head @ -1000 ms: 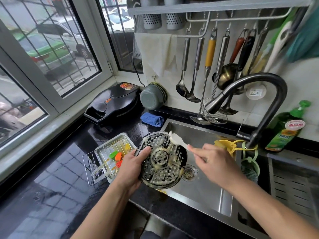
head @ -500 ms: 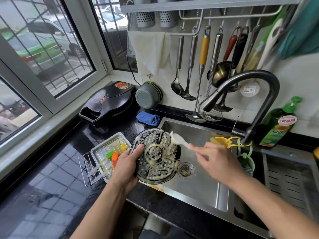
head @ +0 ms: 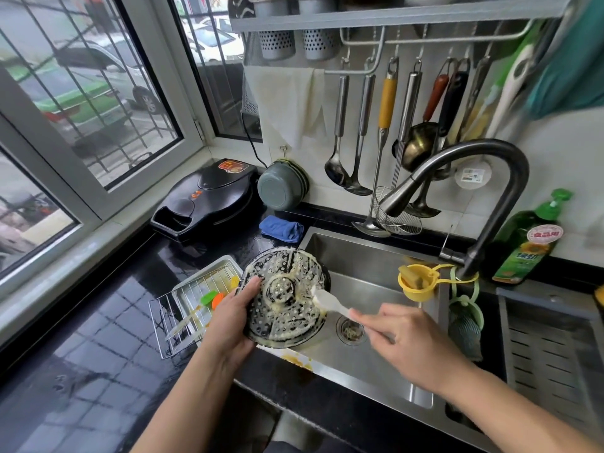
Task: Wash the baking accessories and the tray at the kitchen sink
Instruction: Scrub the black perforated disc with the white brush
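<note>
Nearest, the left hand (head: 233,317) grips the left rim of a round perforated plate (head: 285,297), thumb over its face, holding it tilted over the sink's (head: 369,361) front-left corner. The plate is coated in pale batter residue. The right hand (head: 403,338) pinches the handle of a white brush (head: 330,302), whose head touches the plate's right side. The handle's end is hidden under the fingers.

In the steel sink lies a drain strainer (head: 351,328) holding scraps; yellow smears mark the front rim.

On the black counter (head: 81,371) left of the plate sits a metal tray (head: 202,286) with a wire rack (head: 166,325) lying across it, carrying green and orange silicone brushes (head: 212,299); the plate covers the tray's right corner.

A yellow strainer cup (head: 416,282) hangs at the base of the dark faucet (head: 474,178), something blurred inside it. A green detergent bottle (head: 526,246) stands right of the faucet.

Farther back are a blue cloth (head: 281,227), a black electric griddle (head: 206,199), a grey bowl (head: 281,189) leaning on the wall, and ladles (head: 340,132) hanging from a rail.
</note>
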The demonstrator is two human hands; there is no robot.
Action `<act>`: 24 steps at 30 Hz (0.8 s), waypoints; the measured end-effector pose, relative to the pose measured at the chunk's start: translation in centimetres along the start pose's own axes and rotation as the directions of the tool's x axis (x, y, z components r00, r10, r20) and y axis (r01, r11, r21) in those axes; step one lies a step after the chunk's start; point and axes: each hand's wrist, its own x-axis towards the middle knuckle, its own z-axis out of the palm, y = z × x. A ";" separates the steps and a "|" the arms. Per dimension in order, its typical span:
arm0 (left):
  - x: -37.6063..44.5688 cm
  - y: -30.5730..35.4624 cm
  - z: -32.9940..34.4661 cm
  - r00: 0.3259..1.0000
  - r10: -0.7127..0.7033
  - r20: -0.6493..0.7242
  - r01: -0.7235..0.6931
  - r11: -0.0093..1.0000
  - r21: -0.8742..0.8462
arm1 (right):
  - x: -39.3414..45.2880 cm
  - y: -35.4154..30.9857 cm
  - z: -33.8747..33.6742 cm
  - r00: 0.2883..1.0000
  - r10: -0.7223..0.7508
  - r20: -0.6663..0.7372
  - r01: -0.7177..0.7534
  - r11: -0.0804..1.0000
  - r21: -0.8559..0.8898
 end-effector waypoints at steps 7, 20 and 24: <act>-0.4 -0.6 0.2 0.999 -0.043 0.019 0.044 0.999 -0.021 | 3.1 1.1 -0.4 0.987 0.071 -0.144 -0.073 0.997 -0.005; -0.3 -0.8 0.6 0.999 -0.005 0.036 0.005 1.000 -0.020 | 3.6 0.8 -1.2 0.976 0.180 -0.119 -0.182 0.983 -0.006; 0.0 0.0 -0.3 0.999 0.052 0.011 -0.051 0.998 -0.037 | 0.5 0.5 -0.5 0.984 0.177 -0.016 -0.177 0.984 0.027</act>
